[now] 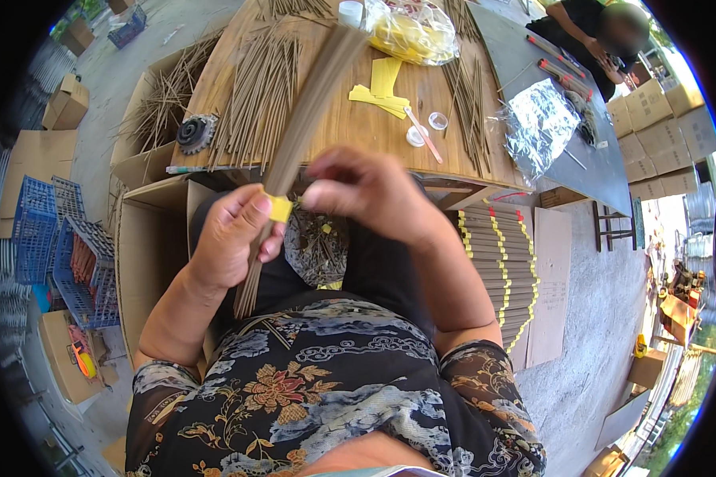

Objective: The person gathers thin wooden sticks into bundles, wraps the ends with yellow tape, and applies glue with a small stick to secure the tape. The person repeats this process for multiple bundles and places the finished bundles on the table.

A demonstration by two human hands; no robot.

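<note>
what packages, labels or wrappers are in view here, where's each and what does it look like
yellow paper band: round the stick bundle in the left hand
yellow paper strips: flat on the wooden table
clear plastic bag: table's far end, yellow contents
crinkled silver wrapper: right, shiny
cardboard boxes: far right, stacked, tan

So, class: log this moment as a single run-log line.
left hand: grips bundle of incense sticks | right hand: pinching at yellow paper band on bundle | behind: wooden table, loose sticks

Blue crates (36,230) sit on the floor; yellow paper strips (382,89) and a crinkly plastic bag (412,32) lie on the desk (350,127).
</note>
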